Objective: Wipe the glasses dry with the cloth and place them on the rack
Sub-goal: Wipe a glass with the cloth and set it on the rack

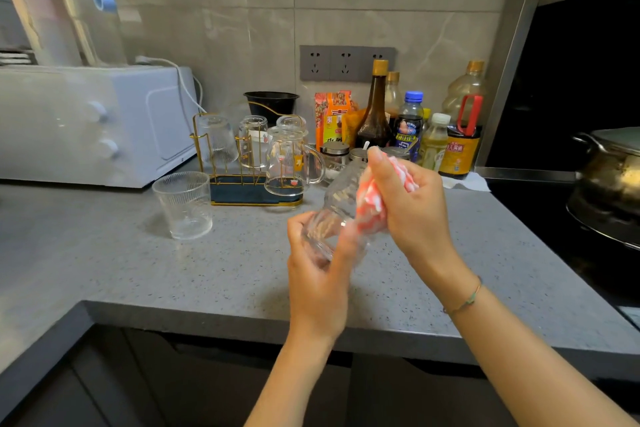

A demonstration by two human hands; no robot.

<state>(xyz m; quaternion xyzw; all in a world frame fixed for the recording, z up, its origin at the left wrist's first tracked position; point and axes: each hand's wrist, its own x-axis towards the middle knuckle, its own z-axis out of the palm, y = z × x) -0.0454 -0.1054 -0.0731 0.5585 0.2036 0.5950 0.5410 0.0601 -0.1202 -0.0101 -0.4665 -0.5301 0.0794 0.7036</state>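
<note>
My left hand (317, 282) grips the base of a clear ribbed glass (337, 204), tilted with its mouth pointing up and away. My right hand (408, 204) holds an orange-and-white cloth (372, 206) bunched against the glass's side near the mouth. Another ribbed glass (185, 205) stands upright on the counter to the left. The gold wire rack (242, 163) with a dark blue tray sits behind it and carries several upturned glasses, among them a handled printed mug (289, 163) at its front right.
A white microwave (93, 125) stands at the left, with bottles on top. Sauce bottles (412, 128) and jars line the back wall by the sockets. A pot (609, 180) rests on the black hob at the right. The grey counter (207, 270) ends in a front edge below my hands.
</note>
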